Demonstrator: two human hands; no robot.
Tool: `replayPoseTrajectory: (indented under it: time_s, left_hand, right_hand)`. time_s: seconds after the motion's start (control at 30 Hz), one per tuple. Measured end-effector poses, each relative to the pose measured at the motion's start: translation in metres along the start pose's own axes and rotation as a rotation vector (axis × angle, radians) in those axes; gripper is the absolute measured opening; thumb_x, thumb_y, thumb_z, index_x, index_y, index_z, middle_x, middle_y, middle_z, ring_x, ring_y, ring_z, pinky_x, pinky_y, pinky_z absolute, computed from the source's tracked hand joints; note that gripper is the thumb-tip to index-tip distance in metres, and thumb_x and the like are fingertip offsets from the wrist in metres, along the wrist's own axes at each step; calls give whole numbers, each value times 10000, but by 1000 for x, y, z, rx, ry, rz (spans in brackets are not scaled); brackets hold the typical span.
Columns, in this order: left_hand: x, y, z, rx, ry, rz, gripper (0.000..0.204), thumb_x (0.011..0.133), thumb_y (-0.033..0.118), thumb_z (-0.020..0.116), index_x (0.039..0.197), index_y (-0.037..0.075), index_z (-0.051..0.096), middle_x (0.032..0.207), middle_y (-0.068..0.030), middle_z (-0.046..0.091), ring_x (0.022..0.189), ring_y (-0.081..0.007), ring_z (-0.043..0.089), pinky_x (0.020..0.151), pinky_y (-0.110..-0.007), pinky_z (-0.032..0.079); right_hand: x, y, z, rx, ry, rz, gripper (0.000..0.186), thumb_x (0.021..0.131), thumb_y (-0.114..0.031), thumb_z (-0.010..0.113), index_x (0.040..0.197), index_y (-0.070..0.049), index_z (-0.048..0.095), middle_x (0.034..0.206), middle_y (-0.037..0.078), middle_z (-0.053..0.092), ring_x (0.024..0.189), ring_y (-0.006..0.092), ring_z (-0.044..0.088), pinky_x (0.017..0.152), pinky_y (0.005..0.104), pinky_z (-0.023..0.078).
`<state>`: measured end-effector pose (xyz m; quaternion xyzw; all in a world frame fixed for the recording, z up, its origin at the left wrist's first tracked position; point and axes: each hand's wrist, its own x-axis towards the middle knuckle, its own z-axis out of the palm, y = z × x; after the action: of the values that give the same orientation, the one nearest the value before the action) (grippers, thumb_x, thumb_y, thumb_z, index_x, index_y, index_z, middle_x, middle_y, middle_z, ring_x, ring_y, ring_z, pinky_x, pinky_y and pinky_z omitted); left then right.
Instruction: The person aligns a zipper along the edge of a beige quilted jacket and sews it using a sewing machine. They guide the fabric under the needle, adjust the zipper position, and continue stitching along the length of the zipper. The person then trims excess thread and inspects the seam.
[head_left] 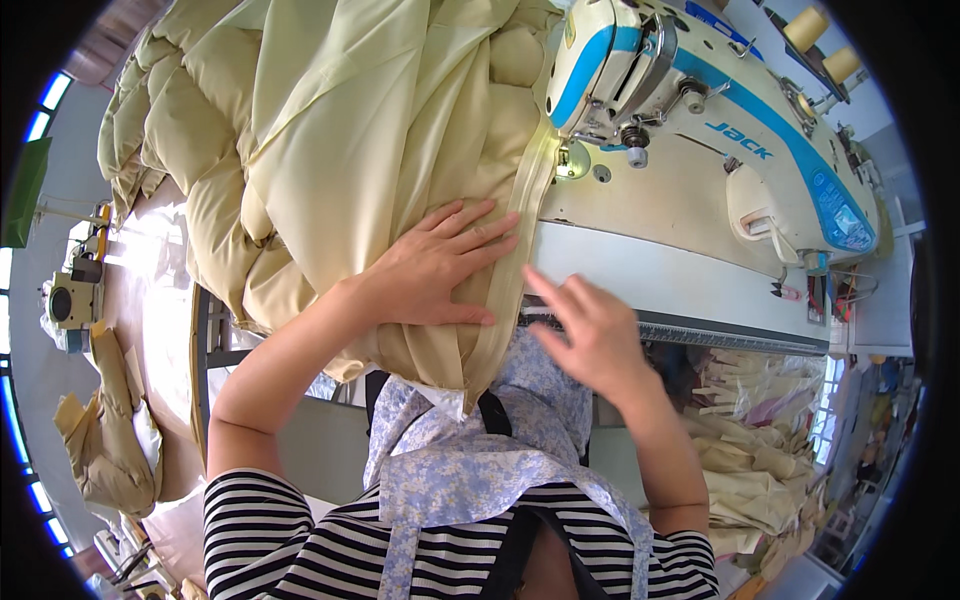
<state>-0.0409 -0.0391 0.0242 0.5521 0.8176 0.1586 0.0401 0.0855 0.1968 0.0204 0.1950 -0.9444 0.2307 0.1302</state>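
A beige padded jacket (pixel 330 130) is spread over the sewing table, its puffy quilted part bunched at the left and smoother cloth in front. My left hand (pixel 435 265) presses flat on it, fingers spread toward the long stitched edge band (pixel 508 285). That band runs from the sewing machine's needle area down to a corner hanging over the table's front edge. Just right of the band, my right hand (pixel 595 335) is slightly blurred, index finger extended and thumb apart, with nothing visible in it. Whether its fingertip touches the cloth, I cannot tell.
A white and blue sewing machine (pixel 700 95) stands at the upper right, its small lamp lit beside the needle. Thread cones (pixel 806 30) rise behind it. Heaped beige cloth pieces (pixel 755 455) lie at lower right; another beige bundle (pixel 110 440) is at far left.
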Motion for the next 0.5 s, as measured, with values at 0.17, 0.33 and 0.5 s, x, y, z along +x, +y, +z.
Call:
replayPoseTrajectory:
  time_s: [0.17, 0.33, 0.5]
  left_hand:
    - [50, -8, -22, -66, 66, -244, 322, 950, 220, 649, 1187, 5, 686, 1243, -145, 669, 1247, -325, 572, 1023, -408, 483]
    - [70, -41, -6, 37, 167, -16, 561, 917, 379, 698, 1363, 53, 604, 1456, -86, 560, 1415, -302, 431, 1180, -466, 337]
    - [26, -50, 20, 29, 129, -65, 838, 854, 560, 710, 1517, 111, 462, 1594, -25, 416, 1517, -280, 286, 1256, -528, 173]
  right_hand:
    - [14, -19, 49, -77, 166, -158, 349, 777, -112, 704, 1125, -84, 701, 784, 32, 570, 696, 193, 621, 631, 323, 502]
    - [-7, -43, 63, 57, 116, -202, 86, 803, -88, 691, 889, -86, 693, 710, 25, 551, 653, 185, 612, 574, 336, 472]
    - [-22, -59, 48, 350, -19, -96, 143, 884, -159, 706, 997, -74, 695, 748, 59, 591, 657, 234, 622, 597, 359, 499]
